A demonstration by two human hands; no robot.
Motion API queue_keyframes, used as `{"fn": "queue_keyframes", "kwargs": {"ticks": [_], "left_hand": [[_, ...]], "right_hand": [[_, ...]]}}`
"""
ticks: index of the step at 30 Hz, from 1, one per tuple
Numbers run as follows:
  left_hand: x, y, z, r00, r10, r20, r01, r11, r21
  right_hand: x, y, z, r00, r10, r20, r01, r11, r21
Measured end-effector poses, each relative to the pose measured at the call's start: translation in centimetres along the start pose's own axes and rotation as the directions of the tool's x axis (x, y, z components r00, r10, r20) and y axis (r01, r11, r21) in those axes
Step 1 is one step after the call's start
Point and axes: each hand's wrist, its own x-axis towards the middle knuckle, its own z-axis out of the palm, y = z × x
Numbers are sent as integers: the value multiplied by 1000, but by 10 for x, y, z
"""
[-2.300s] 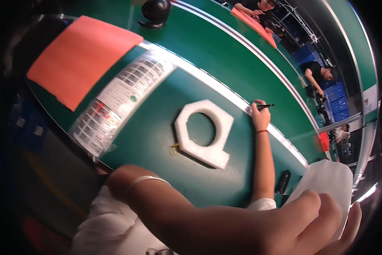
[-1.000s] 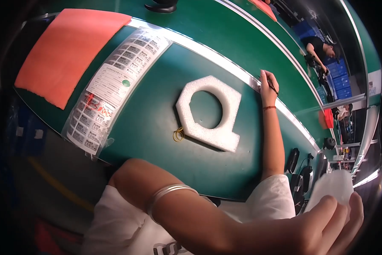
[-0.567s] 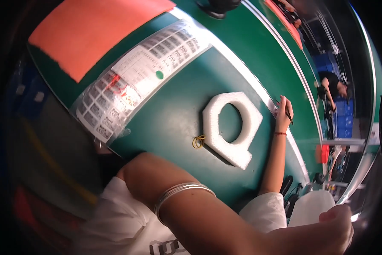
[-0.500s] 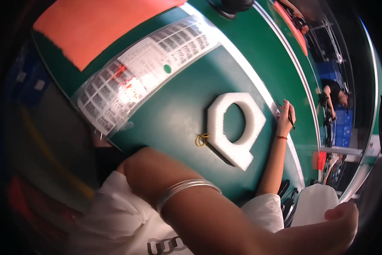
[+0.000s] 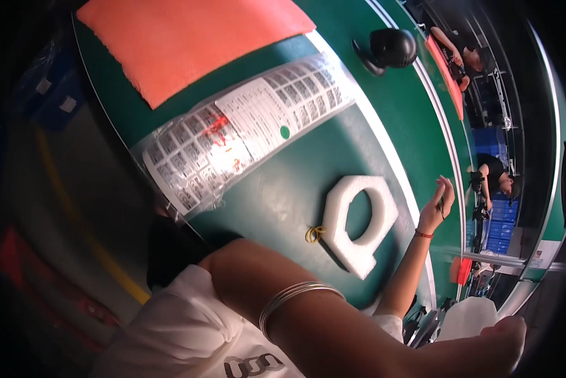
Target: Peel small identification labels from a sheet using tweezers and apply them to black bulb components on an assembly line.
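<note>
My left arm, with silver bangles, bends across in front of me. Close to the camera at the lower right is my left hand; its thumb side shows and its fingers are hidden. My right hand, a red cord at the wrist, is raised over the far bench edge. Its fingers are bent around a thin dark stick-like object, too small to name. Between my arms a white foam block with a large round hole lies on the green bench. A loop of yellow wire rests beside it.
A plastic-covered label sheet and an orange mat lie to the left. Beyond the bench's white edge strip stands a rounded black device. Two people work at the far right, near blue bins. A white shape is beside my left hand.
The view has shifted, so the bench and the things on it appear lower and further right. My right hand has moved out past the foam block and its fingers look looser.
</note>
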Motion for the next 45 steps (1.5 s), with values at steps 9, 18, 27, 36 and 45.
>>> {"fn": "queue_keyframes", "kwargs": {"ticks": [9, 18, 27, 36, 45], "left_hand": [[7, 5, -10, 826, -313, -469, 180, 935, -306], [17, 3, -42, 799, -215, -562, 13, 940, -341], [9, 8, -35, 827, 78, -557, -203, 965, -167], [-1, 34, -30, 723, -51, -689, -236, 919, -316], [-8, 57, -17, 951, -54, -304, -121, 841, -528]], "right_hand": [[103, -118, 141, 811, -361, 460, 459, 880, -121], [127, -119, 222, 811, 250, 529, 62, 862, -502], [119, -104, 190, 806, 232, 545, 169, 792, -587], [71, -54, 58, 939, -180, 292, 306, 825, -475], [5, -110, -65, 942, -127, 311, 159, 984, -80]]}}
